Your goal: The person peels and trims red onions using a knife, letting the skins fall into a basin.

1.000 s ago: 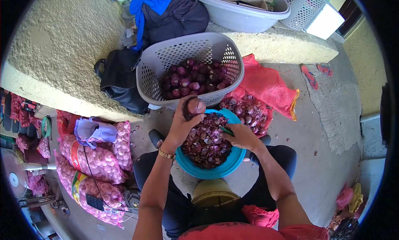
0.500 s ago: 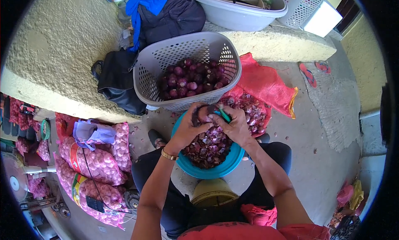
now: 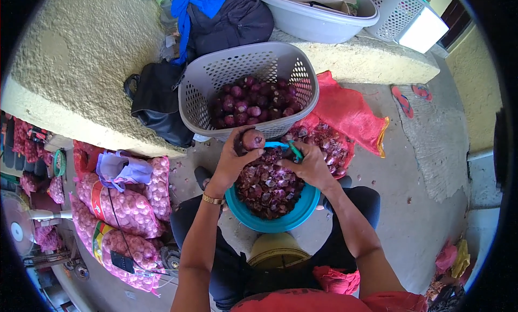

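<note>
A red onion (image 3: 252,140) rests between the thumb and fingers of my left hand (image 3: 235,158), just in front of the grey basket's near side. In my right hand (image 3: 310,166) is a small green-handled tool (image 3: 295,151); its working end is too small to make out. Both hands are over a blue basin (image 3: 310,207) filled with loose onion skins (image 3: 270,188). Beyond them stands a grey perforated laundry basket (image 3: 189,109) with many peeled red onions (image 3: 253,104) in it.
A red mesh sack (image 3: 350,112) with unpeeled onions spilling from its mouth lies right of the basket. Full sacks (image 3: 129,204) are stacked at left under a purple bag (image 3: 123,170). A black bag (image 3: 162,99) leans by the low wall (image 3: 65,90); flip-flops (image 3: 402,101) lie at right.
My hands have drawn apart. The left has moved up and left with the onion, showing its round side; the right has shifted slightly right and turned the green-handled tool. The view has shifted a little.
</note>
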Motion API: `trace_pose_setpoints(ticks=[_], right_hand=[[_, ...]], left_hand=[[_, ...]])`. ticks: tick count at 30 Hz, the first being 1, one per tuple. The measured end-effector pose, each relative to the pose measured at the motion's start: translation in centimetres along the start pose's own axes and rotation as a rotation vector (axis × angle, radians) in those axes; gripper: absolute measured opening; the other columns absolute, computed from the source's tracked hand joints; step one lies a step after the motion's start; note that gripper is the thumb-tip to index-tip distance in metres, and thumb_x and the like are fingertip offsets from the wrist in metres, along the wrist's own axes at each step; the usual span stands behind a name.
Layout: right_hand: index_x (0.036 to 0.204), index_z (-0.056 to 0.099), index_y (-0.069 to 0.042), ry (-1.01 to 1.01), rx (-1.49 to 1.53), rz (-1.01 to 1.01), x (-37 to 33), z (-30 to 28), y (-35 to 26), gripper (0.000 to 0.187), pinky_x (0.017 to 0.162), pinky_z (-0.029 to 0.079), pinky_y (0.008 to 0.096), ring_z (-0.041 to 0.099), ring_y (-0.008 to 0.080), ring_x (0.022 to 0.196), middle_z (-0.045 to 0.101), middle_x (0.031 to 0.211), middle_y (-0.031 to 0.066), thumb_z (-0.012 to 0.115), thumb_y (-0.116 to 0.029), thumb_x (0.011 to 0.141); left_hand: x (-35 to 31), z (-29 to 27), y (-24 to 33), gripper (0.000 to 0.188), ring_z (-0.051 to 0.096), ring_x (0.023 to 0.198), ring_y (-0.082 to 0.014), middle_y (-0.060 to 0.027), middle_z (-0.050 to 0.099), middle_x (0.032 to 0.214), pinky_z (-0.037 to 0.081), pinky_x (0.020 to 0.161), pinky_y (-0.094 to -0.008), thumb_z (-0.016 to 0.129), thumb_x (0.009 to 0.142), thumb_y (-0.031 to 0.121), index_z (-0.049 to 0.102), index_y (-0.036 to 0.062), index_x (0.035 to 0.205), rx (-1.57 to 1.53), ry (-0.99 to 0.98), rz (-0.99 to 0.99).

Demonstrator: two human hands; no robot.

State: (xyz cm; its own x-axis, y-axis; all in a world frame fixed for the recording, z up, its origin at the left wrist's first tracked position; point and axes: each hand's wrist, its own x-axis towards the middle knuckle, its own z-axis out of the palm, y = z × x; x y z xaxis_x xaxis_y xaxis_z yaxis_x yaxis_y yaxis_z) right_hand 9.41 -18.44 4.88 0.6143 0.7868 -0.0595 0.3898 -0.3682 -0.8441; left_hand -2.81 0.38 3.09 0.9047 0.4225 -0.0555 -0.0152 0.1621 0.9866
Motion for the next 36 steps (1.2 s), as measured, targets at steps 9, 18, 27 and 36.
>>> trace_pose_setpoints(ticks=[9,18,27,36], right_hand=[[0.122,0.044,-0.001,-0.070,0.031,-0.108,-0.3,1.4,2.3,0.038,0.075,0.046,0.0442,0.062,0.0365,0.084,0.060,0.088,0.0210,0.051,-0.030,0.098],[0.127,0.047,-0.003,0.112,0.008,-0.368,0.3,1.7,3.5,0.036,0.064,0.047,0.0428,0.062,0.0362,0.072,0.060,0.082,0.0229,0.054,-0.014,0.093],[0.120,0.050,0.001,-0.188,-0.050,-0.057,-0.5,-0.1,1.7,0.032,0.086,0.046,0.0392,0.060,0.0341,0.095,0.061,0.101,0.0230,0.051,-0.016,0.094],[0.111,0.051,0.002,-0.156,-0.046,-0.027,-0.2,-0.2,1.8,0.023,0.063,0.050,0.0364,0.062,0.0221,0.081,0.058,0.088,0.0188,0.051,-0.017,0.097]], left_hand=[[-0.2,-0.1,0.5,0.056,0.053,0.113,-0.0197,-0.0110,0.050,0.126,0.049,0.097,-0.0386,0.062,0.086,0.004,0.038,0.0036,0.136,-0.317,-0.023,-0.068],[0.2,-0.5,-0.3,0.048,0.056,0.108,-0.0190,-0.0100,0.052,0.121,0.051,0.091,-0.0362,0.062,0.086,0.006,0.042,0.0040,0.129,-0.257,0.006,-0.033],[0.1,-0.2,-0.1,0.042,0.057,0.104,-0.0189,-0.0074,0.055,0.115,0.052,0.088,-0.0372,0.062,0.089,0.016,0.045,0.0053,0.126,-0.398,0.087,-0.127],[0.7,-0.2,-0.4,0.031,0.060,0.093,-0.0205,-0.0051,0.058,0.104,0.052,0.085,-0.0357,0.061,0.092,0.033,0.055,0.0080,0.108,-0.570,0.108,-0.098]])
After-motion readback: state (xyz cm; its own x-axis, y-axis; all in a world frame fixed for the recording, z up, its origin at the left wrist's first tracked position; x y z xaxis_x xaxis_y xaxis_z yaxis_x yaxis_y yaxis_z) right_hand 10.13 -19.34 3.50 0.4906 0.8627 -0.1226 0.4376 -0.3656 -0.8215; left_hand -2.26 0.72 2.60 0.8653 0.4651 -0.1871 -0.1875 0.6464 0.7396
